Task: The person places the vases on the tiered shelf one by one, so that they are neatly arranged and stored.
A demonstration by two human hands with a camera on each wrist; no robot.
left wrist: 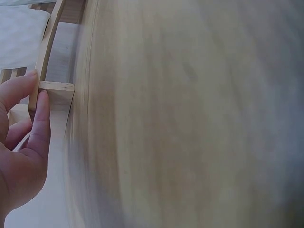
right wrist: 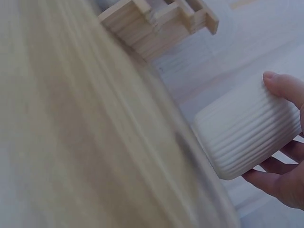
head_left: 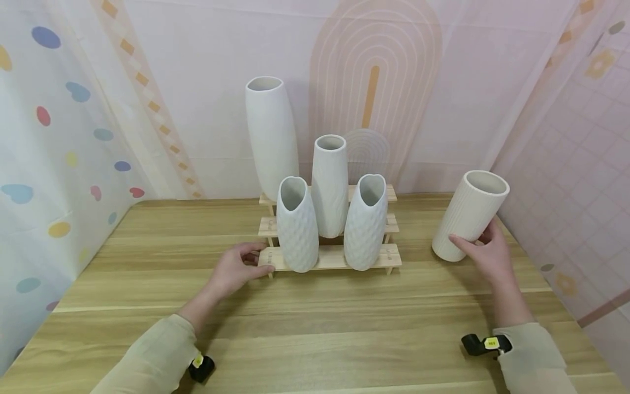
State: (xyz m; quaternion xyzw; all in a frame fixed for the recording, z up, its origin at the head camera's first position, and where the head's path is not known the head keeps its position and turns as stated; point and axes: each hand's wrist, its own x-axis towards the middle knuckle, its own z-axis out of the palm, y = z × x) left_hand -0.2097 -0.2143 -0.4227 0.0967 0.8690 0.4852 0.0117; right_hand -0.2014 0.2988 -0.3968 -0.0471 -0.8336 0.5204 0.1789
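1. Gripping low: right hand (head_left: pixel 484 253) wraps the white ribbed ceramic vase (head_left: pixel 470 214), tilted at the tabletop's (head_left: pixel 315 328) right side — keep the base supported.
2. Left hand (head_left: pixel 236 269) pinches the stepped wooden rack's (head_left: pixel 334 257) bottom-left corner — hold it steady.

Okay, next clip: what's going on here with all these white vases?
A person sits at a wooden table. Their right hand grips a ribbed white vase standing to the right of a stepped wooden rack. Their left hand holds the rack's front left corner. Four more white vases are on the rack: two dimpled vases on the front step, a slim vase behind them, and a tall vase leaning at the back left.
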